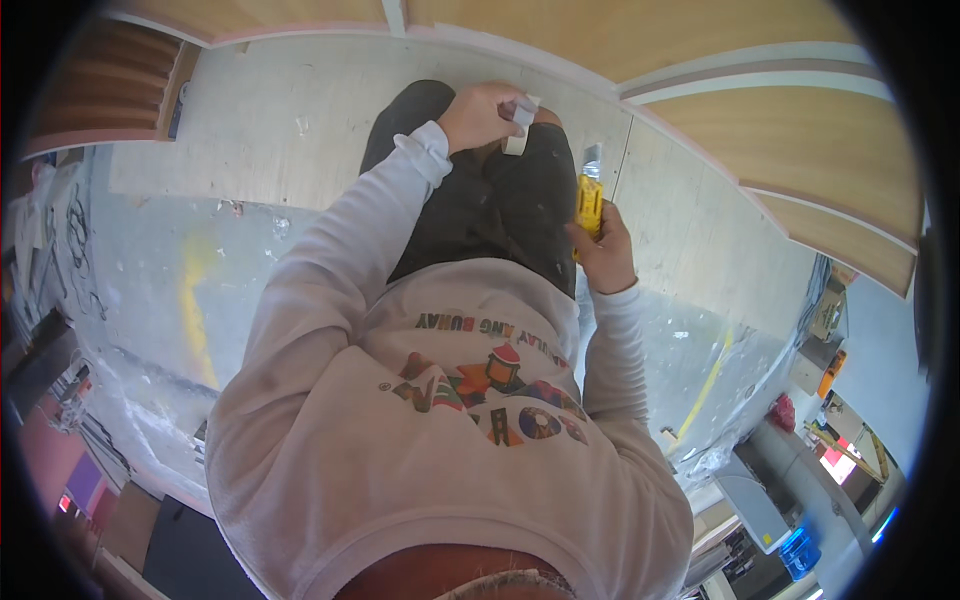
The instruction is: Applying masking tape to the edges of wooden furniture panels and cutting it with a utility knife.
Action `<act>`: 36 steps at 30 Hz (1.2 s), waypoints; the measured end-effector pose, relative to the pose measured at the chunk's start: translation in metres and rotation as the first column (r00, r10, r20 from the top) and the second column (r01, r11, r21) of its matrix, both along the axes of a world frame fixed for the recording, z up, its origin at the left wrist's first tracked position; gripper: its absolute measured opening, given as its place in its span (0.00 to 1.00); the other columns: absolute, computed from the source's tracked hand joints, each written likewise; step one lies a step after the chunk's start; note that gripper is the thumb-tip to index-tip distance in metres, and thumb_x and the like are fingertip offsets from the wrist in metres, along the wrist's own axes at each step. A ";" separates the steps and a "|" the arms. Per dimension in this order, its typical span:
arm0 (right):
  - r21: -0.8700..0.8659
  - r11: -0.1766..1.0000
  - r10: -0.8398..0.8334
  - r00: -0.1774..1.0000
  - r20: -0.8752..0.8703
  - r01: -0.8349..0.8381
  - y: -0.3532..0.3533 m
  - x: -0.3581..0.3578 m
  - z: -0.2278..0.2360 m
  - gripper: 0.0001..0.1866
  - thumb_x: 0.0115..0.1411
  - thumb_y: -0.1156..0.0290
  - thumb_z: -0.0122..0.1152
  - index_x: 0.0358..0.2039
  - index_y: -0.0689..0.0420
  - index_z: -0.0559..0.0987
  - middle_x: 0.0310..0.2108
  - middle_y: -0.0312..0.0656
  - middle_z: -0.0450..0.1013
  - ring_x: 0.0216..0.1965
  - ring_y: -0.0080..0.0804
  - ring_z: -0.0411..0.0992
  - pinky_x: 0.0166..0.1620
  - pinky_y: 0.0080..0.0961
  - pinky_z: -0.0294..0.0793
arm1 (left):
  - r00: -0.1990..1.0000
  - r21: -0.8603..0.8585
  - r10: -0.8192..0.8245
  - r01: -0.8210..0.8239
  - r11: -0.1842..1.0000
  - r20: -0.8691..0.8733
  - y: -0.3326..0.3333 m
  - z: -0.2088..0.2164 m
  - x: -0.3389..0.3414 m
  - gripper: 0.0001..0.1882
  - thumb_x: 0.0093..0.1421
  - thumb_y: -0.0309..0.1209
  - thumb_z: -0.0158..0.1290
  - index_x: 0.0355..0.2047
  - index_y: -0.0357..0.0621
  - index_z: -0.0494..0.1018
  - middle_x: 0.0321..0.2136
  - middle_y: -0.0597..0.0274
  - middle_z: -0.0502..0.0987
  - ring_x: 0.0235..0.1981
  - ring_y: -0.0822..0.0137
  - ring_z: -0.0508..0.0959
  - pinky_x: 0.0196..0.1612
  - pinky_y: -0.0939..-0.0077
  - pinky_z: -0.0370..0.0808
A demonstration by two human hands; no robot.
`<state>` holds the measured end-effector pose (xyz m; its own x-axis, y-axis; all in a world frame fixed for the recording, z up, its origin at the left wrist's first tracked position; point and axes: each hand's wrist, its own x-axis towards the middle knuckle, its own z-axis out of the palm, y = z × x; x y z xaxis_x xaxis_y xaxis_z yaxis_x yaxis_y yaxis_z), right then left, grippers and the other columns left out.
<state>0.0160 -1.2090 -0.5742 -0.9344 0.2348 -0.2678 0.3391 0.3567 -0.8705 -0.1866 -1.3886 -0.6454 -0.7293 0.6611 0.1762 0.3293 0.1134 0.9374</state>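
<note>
My left hand point(478, 117) is closed above my dark-clad knees, its fingers pinching a small pale strip point(516, 143). The strip looks bent, with a whiter part near the fingertips; its exact kind cannot be made out. To the right of my thigh, my right hand point(609, 256) is wrapped around a yellow utility knife point(589, 204). A wide grey blade point(592, 160) sticks out of its far end, pointing away from me. Knife and strip are apart from each other.
Ahead of my knees runs a curved-looking row of light wooden panels point(790, 140) with pale frames. Pale boards point(270, 130) cover the floor. A brown slatted panel point(105, 85) stands far left, with cables point(80, 230) nearby. Boxes and a blue container point(798, 552) sit at right.
</note>
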 end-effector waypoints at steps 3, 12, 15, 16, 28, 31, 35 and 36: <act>0.127 0.991 0.055 0.998 -0.028 -0.051 -0.012 0.000 0.004 0.24 0.51 0.69 0.63 0.46 0.65 0.67 0.32 0.46 0.71 0.31 0.35 0.72 0.37 0.26 0.71 | 0.993 0.001 0.055 -0.055 0.998 0.106 -0.001 -0.006 -0.005 0.18 0.44 0.19 0.60 0.38 0.42 0.76 0.31 0.62 0.78 0.31 0.72 0.78 0.37 0.80 0.76; 0.218 0.946 0.255 0.965 -0.051 -0.239 -0.015 -0.029 -0.015 0.25 0.50 0.66 0.63 0.46 0.64 0.68 0.37 0.57 0.72 0.40 0.52 0.72 0.42 0.34 0.71 | 0.995 -0.361 -0.018 -0.017 0.932 -0.094 -0.012 -0.027 -0.010 0.19 0.41 0.24 0.61 0.38 0.46 0.77 0.27 0.60 0.77 0.26 0.70 0.76 0.34 0.78 0.74; 0.227 0.945 0.250 0.967 -0.041 -0.235 -0.021 -0.035 -0.012 0.25 0.51 0.66 0.62 0.46 0.64 0.68 0.38 0.57 0.72 0.40 0.53 0.72 0.42 0.36 0.71 | 0.994 -0.241 0.103 -0.094 0.966 0.023 -0.010 -0.034 -0.004 0.22 0.43 0.24 0.60 0.42 0.49 0.76 0.24 0.62 0.75 0.24 0.69 0.74 0.32 0.77 0.73; 0.230 0.945 0.243 0.970 -0.018 -0.233 -0.023 -0.037 -0.012 0.24 0.51 0.66 0.61 0.46 0.64 0.68 0.38 0.57 0.72 0.40 0.53 0.72 0.42 0.37 0.71 | 0.992 -0.210 0.098 -0.079 0.975 0.078 -0.007 -0.034 -0.008 0.23 0.44 0.23 0.59 0.44 0.50 0.75 0.24 0.61 0.74 0.24 0.69 0.73 0.33 0.76 0.73; 0.276 0.927 0.265 0.964 -0.007 -0.253 0.007 -0.045 -0.022 0.26 0.52 0.67 0.58 0.52 0.58 0.66 0.39 0.58 0.72 0.39 0.56 0.71 0.42 0.42 0.71 | 0.992 -0.308 -0.090 0.113 0.944 0.090 0.017 -0.042 -0.022 0.17 0.46 0.23 0.59 0.39 0.45 0.76 0.25 0.60 0.76 0.25 0.68 0.74 0.33 0.76 0.72; 0.284 0.914 0.301 0.953 0.010 -0.292 0.014 -0.055 -0.029 0.26 0.53 0.66 0.57 0.53 0.56 0.66 0.36 0.59 0.72 0.38 0.57 0.71 0.41 0.42 0.70 | 0.995 -0.333 -0.099 0.086 0.939 -0.023 0.021 -0.033 -0.028 0.16 0.45 0.23 0.59 0.38 0.44 0.77 0.26 0.59 0.77 0.26 0.68 0.76 0.33 0.76 0.73; 0.273 0.911 0.316 0.948 0.019 -0.309 0.016 -0.071 -0.034 0.26 0.54 0.64 0.55 0.54 0.54 0.66 0.33 0.58 0.73 0.37 0.57 0.71 0.41 0.44 0.70 | 0.980 -0.347 -0.181 0.141 0.927 -0.088 0.025 -0.022 -0.032 0.17 0.43 0.21 0.58 0.37 0.43 0.77 0.27 0.58 0.77 0.26 0.67 0.76 0.33 0.75 0.73; 0.260 0.913 0.316 0.948 0.038 -0.314 0.015 -0.075 -0.034 0.25 0.55 0.63 0.54 0.54 0.53 0.66 0.33 0.58 0.73 0.37 0.57 0.70 0.41 0.44 0.70 | 0.972 -0.371 -0.206 0.152 0.916 -0.110 0.026 -0.019 -0.032 0.18 0.43 0.20 0.57 0.37 0.43 0.77 0.28 0.58 0.77 0.26 0.67 0.76 0.33 0.75 0.73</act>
<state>-0.0590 -1.1936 -0.6087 -0.9724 -0.0112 -0.2330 0.1683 0.6579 -0.7340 -0.2189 -1.3626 -0.6644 -0.5773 0.8166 -0.0030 0.5032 0.3586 0.7862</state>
